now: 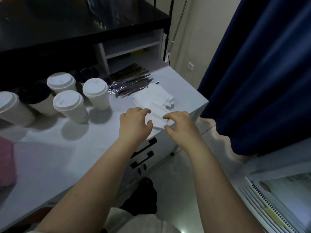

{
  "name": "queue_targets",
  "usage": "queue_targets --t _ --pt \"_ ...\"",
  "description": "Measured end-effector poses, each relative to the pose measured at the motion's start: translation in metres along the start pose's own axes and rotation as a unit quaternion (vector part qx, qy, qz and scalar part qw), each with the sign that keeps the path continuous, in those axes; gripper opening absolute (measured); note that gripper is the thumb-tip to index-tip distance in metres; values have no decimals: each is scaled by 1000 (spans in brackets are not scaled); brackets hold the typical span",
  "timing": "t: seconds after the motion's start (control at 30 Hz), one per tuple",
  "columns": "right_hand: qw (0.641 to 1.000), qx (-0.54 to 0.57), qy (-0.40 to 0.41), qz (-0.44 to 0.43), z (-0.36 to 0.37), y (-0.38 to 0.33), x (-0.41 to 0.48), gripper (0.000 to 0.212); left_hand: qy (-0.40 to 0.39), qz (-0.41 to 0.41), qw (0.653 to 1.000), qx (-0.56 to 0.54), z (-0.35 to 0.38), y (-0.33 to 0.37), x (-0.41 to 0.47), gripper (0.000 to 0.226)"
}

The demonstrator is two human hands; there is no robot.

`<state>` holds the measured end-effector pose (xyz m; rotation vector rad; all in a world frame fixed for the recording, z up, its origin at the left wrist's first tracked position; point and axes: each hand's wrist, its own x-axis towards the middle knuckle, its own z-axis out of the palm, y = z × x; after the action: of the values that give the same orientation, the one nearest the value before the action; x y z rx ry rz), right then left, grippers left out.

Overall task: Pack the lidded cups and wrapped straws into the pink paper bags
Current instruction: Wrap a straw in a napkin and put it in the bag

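Your two bare arms reached out over the white surface [50, 148] to a pile of white paper napkins [156, 100] near its right edge. Your left hand [134, 121] lay on the pile with bent fingers; you could not tell if it gripped any. Your right hand [181, 125] hung just over the pile's near corner, fingers loosely bent, thumb and finger apart, holding nothing. The lidded cups [97, 96] stood to the left, the wrapped straws [129, 81] lay behind the napkins, and a pink bag [6, 162] showed at the far left.
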<state>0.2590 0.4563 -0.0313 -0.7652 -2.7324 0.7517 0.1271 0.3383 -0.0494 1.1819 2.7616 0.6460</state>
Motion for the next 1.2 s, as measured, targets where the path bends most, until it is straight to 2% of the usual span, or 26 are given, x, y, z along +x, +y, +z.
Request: queue_targets --t 0.17,0.33,0.5,0.77,0.93,1.03,1.2 --pt "997 -39 -66 1 -10 13 98 32 -22 -29 999 2 7 -16 100 43" --pt "998 -25 -49 -31 -13 15 185 30 0 -77 997 -9 12 -28 178 42" --pt "993 1 -77 -89 17 17 228 25 -10 -122 992 -13 35 -47 194 46" --pt "967 -64 -160 -187 66 32 328 30 75 -251 965 -17 45 -67 229 41" --pt "961 -52 -130 -239 86 33 369 32 113 -302 946 -16 51 -59 228 41" --pt "942 -83 -167 -280 98 29 387 32 133 -325 936 -22 51 -55 229 40" --pt "942 -56 -171 -285 115 33 395 19 163 -342 925 -15 51 -41 223 39"
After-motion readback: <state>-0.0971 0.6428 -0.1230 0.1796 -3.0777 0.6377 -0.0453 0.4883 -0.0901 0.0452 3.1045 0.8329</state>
